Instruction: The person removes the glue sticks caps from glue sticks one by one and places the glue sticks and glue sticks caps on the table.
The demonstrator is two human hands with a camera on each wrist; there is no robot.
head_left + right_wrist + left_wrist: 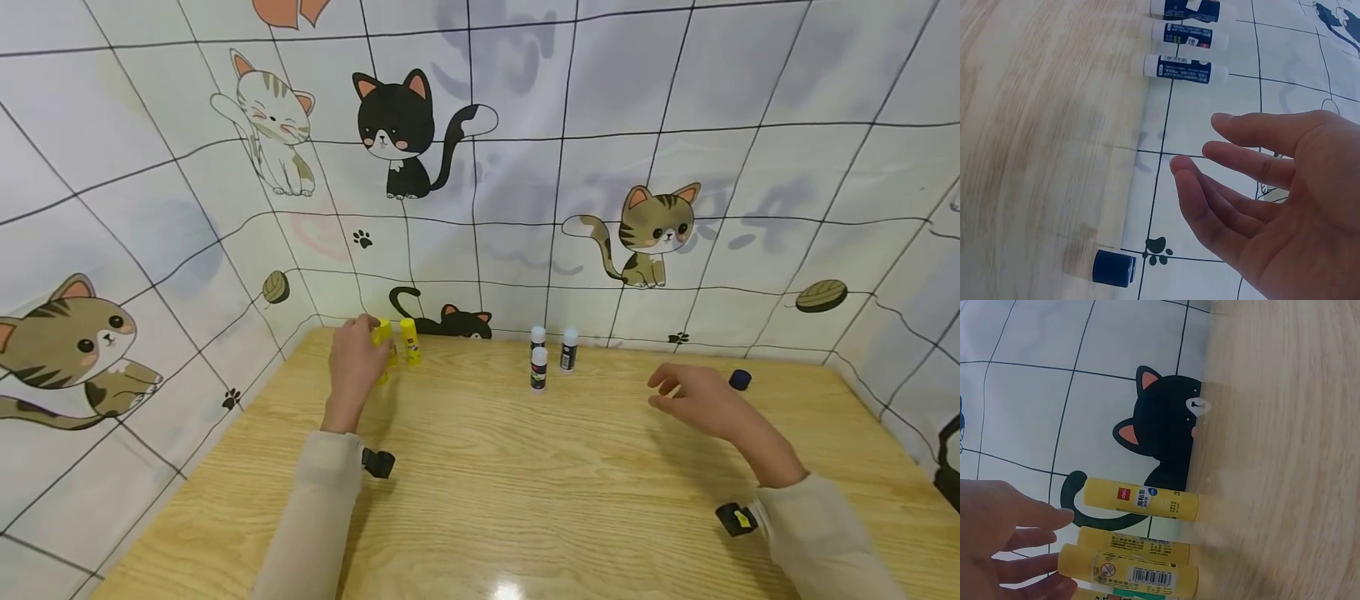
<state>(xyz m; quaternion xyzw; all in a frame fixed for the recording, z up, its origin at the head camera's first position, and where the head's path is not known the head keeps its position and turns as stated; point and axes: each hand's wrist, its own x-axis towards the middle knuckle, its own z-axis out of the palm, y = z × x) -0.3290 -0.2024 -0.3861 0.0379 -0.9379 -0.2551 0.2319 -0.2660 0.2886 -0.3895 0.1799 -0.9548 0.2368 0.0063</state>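
My left hand [357,354] is at several upright yellow glue sticks [410,342] at the back left of the table. In the left wrist view, its fingers extend beside the caps of the nearer yellow glue sticks [1129,572]; the thumb stands apart from them. Whether a fingertip touches a cap, I cannot tell. Above the table on the right hovers my right hand [697,398], fingers loosely bent, holding nothing. A short dark blue cylinder [740,380], like a cap, lies close by it. Three white-and-navy glue sticks [538,371] stand upright between the hands.
A light wood table [465,483] meets a wall covering [517,183] printed with cats and grid lines at its back. The covering continues along the left and right sides. A black object [948,462] shows at the far right edge.
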